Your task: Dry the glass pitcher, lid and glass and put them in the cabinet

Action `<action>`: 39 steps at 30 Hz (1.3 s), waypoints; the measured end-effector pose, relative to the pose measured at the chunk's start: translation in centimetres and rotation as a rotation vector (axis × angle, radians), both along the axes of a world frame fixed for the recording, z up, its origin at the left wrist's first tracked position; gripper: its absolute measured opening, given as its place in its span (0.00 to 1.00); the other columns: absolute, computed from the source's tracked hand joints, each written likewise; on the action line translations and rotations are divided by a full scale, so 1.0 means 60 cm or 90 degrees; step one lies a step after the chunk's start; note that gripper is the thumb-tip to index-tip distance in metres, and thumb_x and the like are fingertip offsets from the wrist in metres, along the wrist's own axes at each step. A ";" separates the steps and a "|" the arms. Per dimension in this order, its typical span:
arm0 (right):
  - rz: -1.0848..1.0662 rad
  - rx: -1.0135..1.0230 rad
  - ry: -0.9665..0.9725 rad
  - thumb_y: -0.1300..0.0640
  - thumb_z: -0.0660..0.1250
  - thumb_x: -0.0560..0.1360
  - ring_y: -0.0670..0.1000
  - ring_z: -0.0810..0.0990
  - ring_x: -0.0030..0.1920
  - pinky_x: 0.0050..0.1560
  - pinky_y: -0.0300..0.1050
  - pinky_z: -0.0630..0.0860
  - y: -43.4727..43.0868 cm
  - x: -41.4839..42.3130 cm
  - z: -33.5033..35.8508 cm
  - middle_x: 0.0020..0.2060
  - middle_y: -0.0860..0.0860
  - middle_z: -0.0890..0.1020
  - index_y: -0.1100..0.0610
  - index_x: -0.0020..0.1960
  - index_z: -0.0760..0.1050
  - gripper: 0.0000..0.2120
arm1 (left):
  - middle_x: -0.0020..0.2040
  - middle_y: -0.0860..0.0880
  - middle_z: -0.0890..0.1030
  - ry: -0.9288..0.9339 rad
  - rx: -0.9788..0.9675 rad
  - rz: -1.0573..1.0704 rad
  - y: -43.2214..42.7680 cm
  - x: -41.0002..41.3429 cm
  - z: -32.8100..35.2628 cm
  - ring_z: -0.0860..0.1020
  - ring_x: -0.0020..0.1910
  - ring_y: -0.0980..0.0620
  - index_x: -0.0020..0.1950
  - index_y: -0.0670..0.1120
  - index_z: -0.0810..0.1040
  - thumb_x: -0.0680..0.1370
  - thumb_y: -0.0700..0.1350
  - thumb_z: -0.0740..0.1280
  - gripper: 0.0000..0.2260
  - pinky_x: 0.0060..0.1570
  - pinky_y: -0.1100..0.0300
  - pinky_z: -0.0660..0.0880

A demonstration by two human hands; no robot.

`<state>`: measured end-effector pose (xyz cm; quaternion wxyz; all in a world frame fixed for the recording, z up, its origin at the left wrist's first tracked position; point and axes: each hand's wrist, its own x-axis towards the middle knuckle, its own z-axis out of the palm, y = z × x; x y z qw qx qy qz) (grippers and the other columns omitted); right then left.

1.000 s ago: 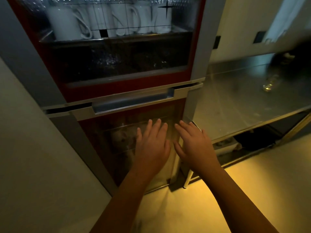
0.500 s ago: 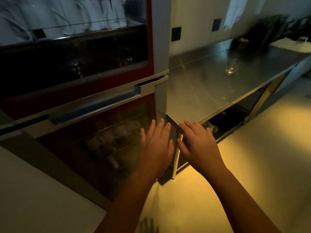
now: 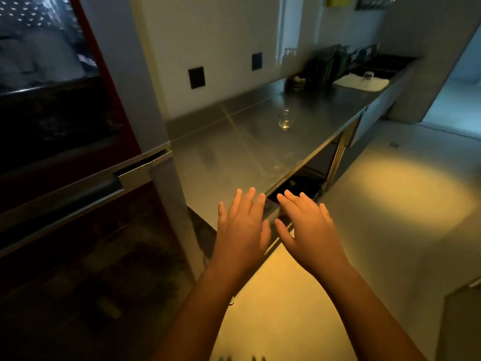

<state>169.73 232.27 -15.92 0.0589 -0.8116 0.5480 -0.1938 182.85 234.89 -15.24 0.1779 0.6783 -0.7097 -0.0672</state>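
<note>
Hovering empty with fingers straight and spread, the left hand point(image 3: 242, 230) and right hand point(image 3: 309, 230) now sit over the steel counter point(image 3: 234, 157) corner, no longer before the shut cabinet point(image 3: 78, 204) door, while the glass point(image 3: 285, 118) waits well ahead on the counter, seemingly not yet stowed; pitcher and lid unseen.

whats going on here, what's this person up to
A person stands at a steel counter beside a red glass-fronted cabinet. Their left hand and right hand are both held out open over the counter's near corner, holding nothing. A clear glass sits alone farther along the counter, not yet put away.
</note>
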 end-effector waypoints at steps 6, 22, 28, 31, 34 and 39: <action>-0.057 -0.003 -0.007 0.49 0.58 0.79 0.50 0.55 0.74 0.72 0.53 0.51 -0.077 -0.108 0.014 0.73 0.46 0.62 0.49 0.74 0.59 0.24 | 0.77 0.51 0.54 -0.001 -0.025 -0.063 -0.101 -0.108 0.016 0.47 0.76 0.50 0.76 0.50 0.55 0.82 0.49 0.54 0.23 0.72 0.46 0.44; -0.167 0.012 0.016 0.50 0.57 0.79 0.52 0.53 0.75 0.72 0.56 0.50 -0.232 -0.349 0.008 0.74 0.48 0.60 0.50 0.74 0.57 0.25 | 0.77 0.50 0.54 -0.034 -0.029 -0.178 -0.298 -0.345 0.001 0.48 0.76 0.49 0.76 0.49 0.54 0.82 0.49 0.54 0.23 0.72 0.46 0.46; -0.216 0.000 0.007 0.54 0.65 0.75 0.59 0.65 0.70 0.66 0.64 0.60 -0.304 -0.396 -0.025 0.69 0.53 0.70 0.56 0.69 0.68 0.23 | 0.77 0.49 0.55 -0.032 -0.027 -0.223 -0.386 -0.391 -0.024 0.48 0.76 0.47 0.76 0.48 0.56 0.81 0.48 0.55 0.23 0.72 0.45 0.46; -0.247 -0.016 0.021 0.55 0.68 0.73 0.62 0.70 0.67 0.62 0.67 0.64 -0.363 -0.413 -0.039 0.65 0.56 0.74 0.58 0.66 0.72 0.22 | 0.76 0.46 0.59 -0.022 -0.037 -0.244 -0.455 -0.409 -0.045 0.52 0.76 0.45 0.75 0.47 0.60 0.80 0.47 0.58 0.23 0.71 0.42 0.49; -0.265 -0.023 0.028 0.56 0.69 0.72 0.62 0.69 0.67 0.62 0.68 0.63 -0.439 -0.426 -0.048 0.66 0.57 0.73 0.58 0.66 0.72 0.23 | 0.72 0.42 0.66 -0.005 -0.068 -0.262 -0.537 -0.422 -0.059 0.59 0.74 0.40 0.71 0.43 0.67 0.78 0.45 0.63 0.22 0.68 0.38 0.55; -0.278 -0.007 0.064 0.53 0.66 0.66 0.63 0.77 0.58 0.51 0.70 0.71 -0.588 -0.424 -0.039 0.58 0.58 0.79 0.59 0.58 0.78 0.22 | 0.76 0.47 0.57 -0.014 -0.028 -0.275 -0.687 -0.426 -0.060 0.49 0.76 0.46 0.75 0.47 0.59 0.81 0.47 0.57 0.23 0.72 0.44 0.46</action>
